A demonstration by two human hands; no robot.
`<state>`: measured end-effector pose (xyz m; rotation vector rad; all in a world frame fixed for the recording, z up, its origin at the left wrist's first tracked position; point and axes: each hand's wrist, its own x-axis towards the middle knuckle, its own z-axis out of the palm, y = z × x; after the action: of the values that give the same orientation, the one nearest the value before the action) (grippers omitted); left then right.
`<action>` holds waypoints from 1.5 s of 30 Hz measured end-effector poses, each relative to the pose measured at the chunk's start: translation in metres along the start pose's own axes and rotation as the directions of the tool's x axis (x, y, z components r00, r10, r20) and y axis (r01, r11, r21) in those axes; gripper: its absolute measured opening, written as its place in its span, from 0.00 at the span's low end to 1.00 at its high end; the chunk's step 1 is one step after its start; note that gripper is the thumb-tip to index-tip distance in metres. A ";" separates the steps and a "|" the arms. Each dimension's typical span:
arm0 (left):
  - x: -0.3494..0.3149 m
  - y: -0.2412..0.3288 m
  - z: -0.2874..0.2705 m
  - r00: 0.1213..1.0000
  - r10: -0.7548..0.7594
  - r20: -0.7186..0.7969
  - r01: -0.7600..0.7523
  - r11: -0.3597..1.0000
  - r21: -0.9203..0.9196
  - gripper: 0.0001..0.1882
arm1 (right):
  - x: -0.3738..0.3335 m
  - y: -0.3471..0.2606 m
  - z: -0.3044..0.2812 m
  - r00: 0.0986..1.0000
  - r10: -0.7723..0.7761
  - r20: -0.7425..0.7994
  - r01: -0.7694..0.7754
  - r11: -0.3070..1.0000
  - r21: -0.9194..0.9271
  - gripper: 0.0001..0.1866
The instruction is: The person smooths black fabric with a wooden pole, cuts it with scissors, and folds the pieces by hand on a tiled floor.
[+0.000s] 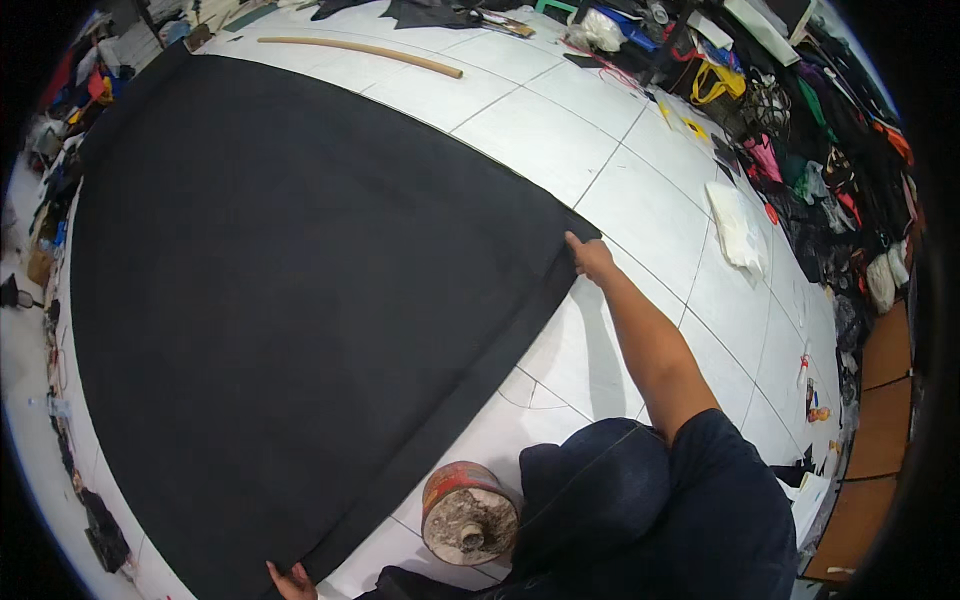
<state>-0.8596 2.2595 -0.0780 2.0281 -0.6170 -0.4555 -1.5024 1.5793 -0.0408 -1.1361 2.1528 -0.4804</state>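
Note:
A large black fabric sheet (300, 260) lies spread over the white tiled floor, with a fold or raised band along its near right edge. My right hand (592, 260), arm stretched far out, is closed on the sheet's right corner, with a finger over the top. At the bottom, my left hand (292, 581) grips the near edge, partly cut off by the frame; its thumb and fingertips show on the cloth. Between my two arms, beside my knee, stands a red can (468, 512) topped with rough grey material and a round stub in the middle.
A long curved tan stick (360, 52) rests on the tiles (640, 190) beyond the sheet. To the right lie a white plastic-wrapped packet (737, 228) and a heap of mixed cloth and bags (790, 150). Brown cabinet panels (868, 430) line the right side.

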 end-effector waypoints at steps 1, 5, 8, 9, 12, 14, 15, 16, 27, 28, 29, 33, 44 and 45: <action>0.008 -0.009 -0.028 0.994 -0.089 -0.070 0.086 0.995 -0.053 0.26 | -0.002 -0.016 0.022 0.997 -0.027 0.074 0.017 0.990 0.142 0.31; 0.026 -0.015 -0.031 0.934 -0.329 -0.138 0.269 0.904 -0.332 0.39 | 0.032 -0.030 0.053 0.971 -0.107 -0.216 0.189 0.893 0.408 0.26; 0.019 0.019 0.015 0.695 -0.696 -0.181 0.561 0.682 -0.469 0.35 | 0.051 -0.004 0.041 0.867 -0.189 -0.461 0.311 0.929 0.202 0.23; 0.012 0.077 0.038 0.588 -0.785 -0.195 0.672 0.608 -0.423 0.30 | 0.050 0.004 0.032 0.846 -0.228 -0.482 0.318 0.941 0.114 0.23; 0.011 0.075 0.016 0.563 -0.782 -0.268 0.651 0.619 -0.439 0.29 | 0.023 -0.007 0.038 0.938 -0.177 -0.298 0.163 0.984 -0.072 0.22; 0.010 0.067 0.019 0.565 -0.780 -0.270 0.657 0.623 -0.425 0.29 | 0.018 -0.003 0.031 0.944 -0.136 -0.300 0.107 0.988 -0.111 0.23; 0.011 0.061 0.023 0.567 -0.777 -0.274 0.657 0.627 -0.419 0.29 | 0.017 -0.003 0.029 0.939 -0.140 -0.314 0.111 0.988 -0.110 0.23; 0.011 0.056 0.030 0.561 -0.783 -0.269 0.668 0.620 -0.412 0.28 | 0.021 0.004 0.025 0.932 -0.142 -0.334 0.110 0.987 -0.115 0.23; 0.024 0.034 0.050 0.561 -0.791 -0.246 0.704 0.612 -0.361 0.26 | 0.034 0.046 0.024 0.966 0.021 -0.258 0.027 0.983 0.183 0.21; 0.025 0.034 0.048 0.562 -0.790 -0.246 0.704 0.613 -0.359 0.25 | 0.033 0.046 0.025 0.971 0.022 -0.237 0.024 0.982 0.188 0.21; 0.026 0.033 0.048 0.563 -0.789 -0.245 0.704 0.613 -0.357 0.25 | 0.031 0.045 0.027 0.966 -0.003 -0.257 0.050 0.983 0.176 0.22; 0.025 0.028 0.054 0.560 -0.797 -0.227 0.714 0.603 -0.357 0.24 | 0.034 0.052 0.015 0.966 -0.022 -0.258 0.066 0.985 0.160 0.22; 0.030 0.025 0.056 0.566 -0.794 -0.222 0.715 0.607 -0.349 0.21 | -0.003 -0.004 0.027 0.590 -0.806 -0.040 0.536 0.428 -0.728 0.37; 0.031 0.024 0.059 0.565 -0.795 -0.220 0.717 0.605 -0.346 0.21 | 0.003 -0.003 0.027 0.773 -0.633 0.020 0.471 0.553 -0.688 0.41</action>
<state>-0.8725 2.1909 -0.0885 2.0036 0.5875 -0.5994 -1.4832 1.5747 -0.0594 -2.3278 2.1732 -0.0764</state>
